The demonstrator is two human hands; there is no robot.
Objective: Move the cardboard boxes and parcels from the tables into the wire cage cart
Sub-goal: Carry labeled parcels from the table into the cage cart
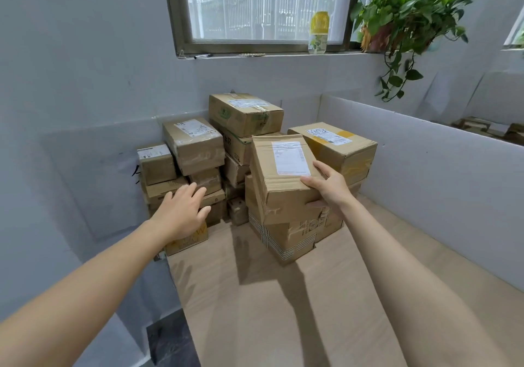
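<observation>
Several taped cardboard boxes are piled in the far corner of a wooden table (283,296). My right hand (326,188) grips the near right corner of a tilted cardboard box (280,177) with a white shipping label, thumb under its front face and fingers on top. That box leans on a striped-tape box (286,239) below it. My left hand (184,208) reaches out with spread fingers over the low boxes on the left (161,188), and I cannot tell whether it touches them. A labelled box (195,143) sits just beyond it. No wire cage cart is in view.
White partition boards (425,174) wall the table on the right and back. The left wall stands close to the pile. A windowsill above carries a yellow-capped bottle (319,32) and a trailing potted plant (397,21). More boxes (482,128) lie beyond the right partition.
</observation>
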